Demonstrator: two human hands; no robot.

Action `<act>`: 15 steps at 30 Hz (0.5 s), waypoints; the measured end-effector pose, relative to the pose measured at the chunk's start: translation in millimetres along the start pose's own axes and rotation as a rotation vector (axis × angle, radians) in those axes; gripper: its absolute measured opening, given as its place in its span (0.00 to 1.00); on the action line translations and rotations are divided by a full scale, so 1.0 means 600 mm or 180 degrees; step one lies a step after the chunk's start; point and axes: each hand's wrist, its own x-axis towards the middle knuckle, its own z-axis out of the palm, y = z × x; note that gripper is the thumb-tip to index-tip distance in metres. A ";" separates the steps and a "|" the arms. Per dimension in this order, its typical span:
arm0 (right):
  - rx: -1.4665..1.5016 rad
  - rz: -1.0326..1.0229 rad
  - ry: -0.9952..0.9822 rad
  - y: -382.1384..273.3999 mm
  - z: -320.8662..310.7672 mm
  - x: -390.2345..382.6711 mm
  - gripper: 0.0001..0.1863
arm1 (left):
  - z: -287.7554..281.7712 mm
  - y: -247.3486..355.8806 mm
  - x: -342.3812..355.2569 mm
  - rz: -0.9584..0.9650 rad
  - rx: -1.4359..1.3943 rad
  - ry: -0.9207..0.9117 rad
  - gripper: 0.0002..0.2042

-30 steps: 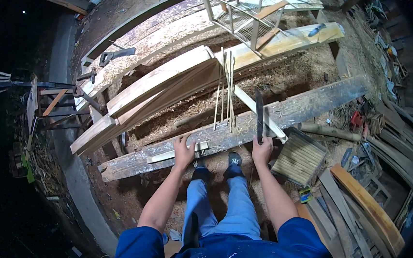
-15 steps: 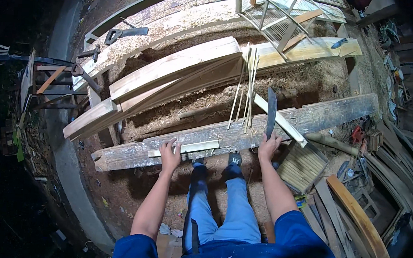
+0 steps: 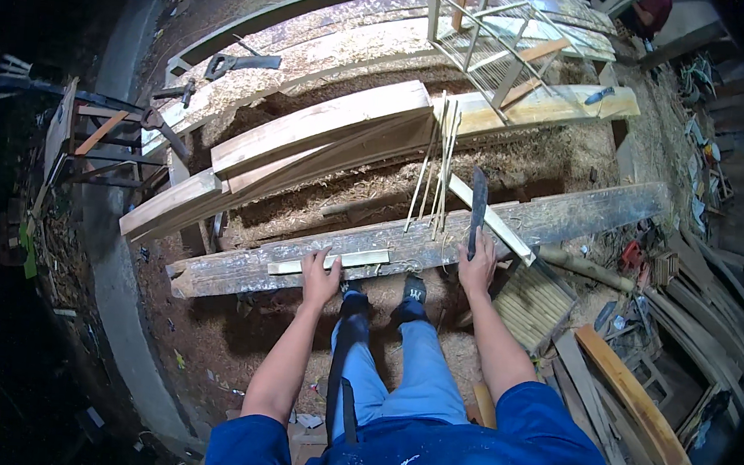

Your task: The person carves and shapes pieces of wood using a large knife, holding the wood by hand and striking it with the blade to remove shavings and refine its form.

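Before me a worn wooden plank (image 3: 565, 217) runs crosswise like a bench. A short, pale split strip (image 3: 365, 259) lies along it, and my left hand (image 3: 320, 276) is closed over its middle, covering part of it. In my right hand (image 3: 477, 267) is a machete (image 3: 478, 202), its dark blade pointing up and away from me above the plank. Several thin bamboo sticks (image 3: 443, 168) lean across the plank's far side. Near the blade, a longer pale batten (image 3: 491, 217) lies slantwise over the plank.
Thick timber beams (image 3: 319, 128) lie beyond the plank. Farther back are a handsaw (image 3: 241, 63), a slatted wooden frame (image 3: 492, 45) and a blue-handled tool (image 3: 599, 95). A slatted bamboo panel (image 3: 532, 305) rests at my right, near stacked boards (image 3: 638, 411). Part of a person shows at the top right.
My left hand has moved from near the strip's left end toward its middle. The machete, still in my right hand, has turned slightly and shifted a little left and down.
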 end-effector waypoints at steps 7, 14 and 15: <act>0.0159 -0.0975 -0.0250 -0.090 -0.006 0.034 0.38 | -0.034 0.031 0.008 0.0120 0.0037 0.0097 0.21; 0.0166 -0.1692 -0.0695 -0.189 0.074 0.085 0.36 | -0.016 -0.022 0.089 -0.0290 0.0006 0.0036 0.22; 0.0182 -0.1789 -0.0878 -0.198 0.095 0.097 0.35 | -0.007 -0.033 0.112 -0.0540 0.0067 -0.0047 0.22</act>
